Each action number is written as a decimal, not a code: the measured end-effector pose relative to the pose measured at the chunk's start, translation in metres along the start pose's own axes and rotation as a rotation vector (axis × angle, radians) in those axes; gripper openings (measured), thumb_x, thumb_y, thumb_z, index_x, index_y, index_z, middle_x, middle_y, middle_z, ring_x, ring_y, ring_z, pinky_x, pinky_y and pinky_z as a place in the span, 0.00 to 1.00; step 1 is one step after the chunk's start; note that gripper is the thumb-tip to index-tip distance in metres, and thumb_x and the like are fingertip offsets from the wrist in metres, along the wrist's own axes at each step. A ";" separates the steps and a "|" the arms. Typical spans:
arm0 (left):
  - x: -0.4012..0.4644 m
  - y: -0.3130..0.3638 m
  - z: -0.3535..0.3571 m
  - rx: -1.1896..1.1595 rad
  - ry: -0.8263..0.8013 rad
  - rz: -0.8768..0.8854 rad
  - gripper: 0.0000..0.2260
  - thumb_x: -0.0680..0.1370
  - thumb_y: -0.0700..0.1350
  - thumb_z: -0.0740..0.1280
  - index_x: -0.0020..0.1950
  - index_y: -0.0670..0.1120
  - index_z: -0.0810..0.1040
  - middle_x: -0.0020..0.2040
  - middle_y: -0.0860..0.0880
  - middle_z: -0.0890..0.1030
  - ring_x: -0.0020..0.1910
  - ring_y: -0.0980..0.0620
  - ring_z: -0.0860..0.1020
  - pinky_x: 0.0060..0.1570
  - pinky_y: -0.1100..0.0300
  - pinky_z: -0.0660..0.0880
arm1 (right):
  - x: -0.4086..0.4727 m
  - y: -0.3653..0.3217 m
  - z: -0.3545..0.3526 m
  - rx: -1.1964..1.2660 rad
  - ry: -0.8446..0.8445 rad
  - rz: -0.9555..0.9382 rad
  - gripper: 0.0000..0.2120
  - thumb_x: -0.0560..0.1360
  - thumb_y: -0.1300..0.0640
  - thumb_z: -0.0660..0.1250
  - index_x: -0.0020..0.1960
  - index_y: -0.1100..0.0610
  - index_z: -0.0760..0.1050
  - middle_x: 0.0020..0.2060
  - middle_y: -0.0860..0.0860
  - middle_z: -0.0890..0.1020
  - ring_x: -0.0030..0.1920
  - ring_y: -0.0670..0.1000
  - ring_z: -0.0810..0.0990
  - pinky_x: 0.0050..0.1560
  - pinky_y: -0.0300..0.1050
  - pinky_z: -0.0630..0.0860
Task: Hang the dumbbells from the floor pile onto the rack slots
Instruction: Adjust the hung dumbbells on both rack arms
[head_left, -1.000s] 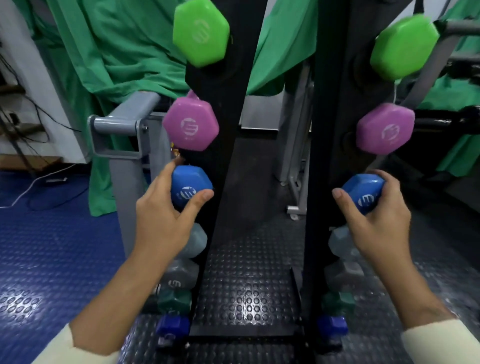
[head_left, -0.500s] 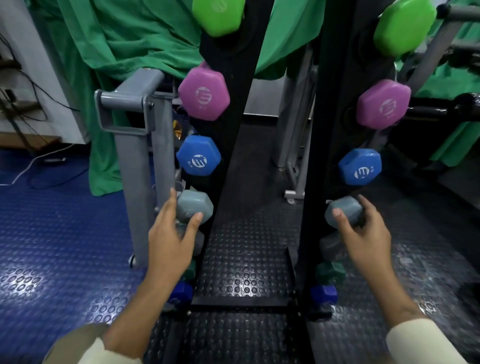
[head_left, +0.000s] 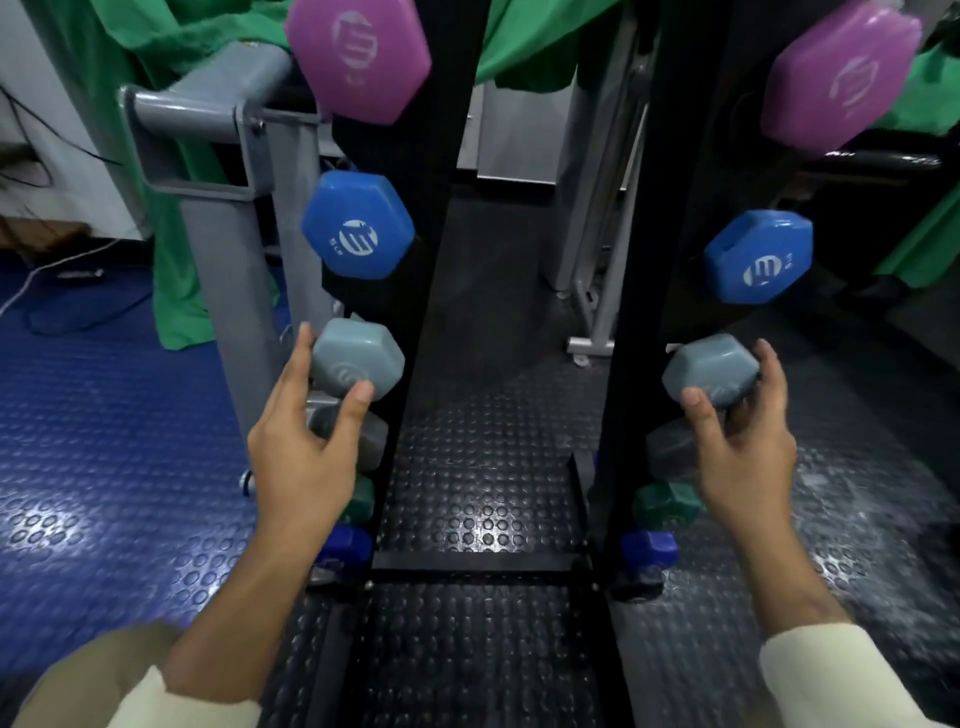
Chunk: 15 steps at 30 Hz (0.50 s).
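Observation:
Two black rack uprights (head_left: 441, 156) (head_left: 675, 156) carry columns of hex dumbbells. My left hand (head_left: 301, 457) grips a pale grey dumbbell (head_left: 358, 358) on the left upright, thumb on its front and fingers round its far side. In the same way my right hand (head_left: 743, 457) grips a pale grey dumbbell (head_left: 711, 371) on the right upright. Above them hang blue dumbbells (head_left: 358, 226) (head_left: 758, 257) and purple dumbbells (head_left: 358, 57) (head_left: 841, 78). Below sit darker grey (head_left: 670, 447), green (head_left: 665, 504) and dark blue dumbbells (head_left: 649, 548), partly hidden by my hands.
A grey metal frame (head_left: 218, 156) stands close to the left of the rack. Green cloth (head_left: 156, 41) hangs behind. Cables (head_left: 52, 270) lie on the blue studded floor at the left. A black studded mat (head_left: 483, 467) runs between the uprights.
Both hands have dropped from the blue dumbbells to the pale grey ones below and closed round them. The view has moved lower and closer to the rack.

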<state>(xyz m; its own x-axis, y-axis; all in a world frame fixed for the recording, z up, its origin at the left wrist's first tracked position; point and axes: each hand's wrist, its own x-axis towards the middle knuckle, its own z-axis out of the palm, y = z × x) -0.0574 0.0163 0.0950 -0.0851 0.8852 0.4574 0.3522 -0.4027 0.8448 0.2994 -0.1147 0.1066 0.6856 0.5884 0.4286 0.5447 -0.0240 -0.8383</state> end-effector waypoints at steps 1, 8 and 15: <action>-0.003 -0.003 -0.003 0.014 -0.028 -0.002 0.33 0.80 0.58 0.69 0.82 0.63 0.59 0.76 0.58 0.72 0.73 0.60 0.71 0.70 0.58 0.70 | -0.005 0.010 0.000 0.011 -0.019 0.015 0.37 0.78 0.41 0.71 0.82 0.43 0.59 0.71 0.42 0.75 0.66 0.39 0.77 0.68 0.43 0.73; -0.038 -0.055 -0.007 0.208 -0.100 -0.096 0.31 0.81 0.60 0.66 0.83 0.60 0.60 0.72 0.51 0.76 0.70 0.51 0.75 0.69 0.49 0.74 | -0.047 0.081 0.017 -0.066 -0.039 0.176 0.41 0.72 0.27 0.67 0.79 0.39 0.58 0.71 0.54 0.77 0.71 0.57 0.76 0.72 0.65 0.72; -0.044 -0.060 0.003 0.213 -0.033 -0.103 0.29 0.82 0.59 0.65 0.82 0.60 0.60 0.73 0.50 0.76 0.70 0.50 0.75 0.70 0.47 0.74 | -0.047 0.095 0.026 -0.071 0.018 0.130 0.44 0.74 0.28 0.66 0.81 0.48 0.56 0.74 0.57 0.74 0.73 0.60 0.74 0.72 0.67 0.71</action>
<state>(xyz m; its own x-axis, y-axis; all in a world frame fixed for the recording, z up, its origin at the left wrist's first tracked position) -0.0718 0.0024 0.0239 -0.1016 0.9274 0.3600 0.5318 -0.2552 0.8075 0.3065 -0.1240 -0.0018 0.7609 0.5622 0.3241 0.4830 -0.1571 -0.8614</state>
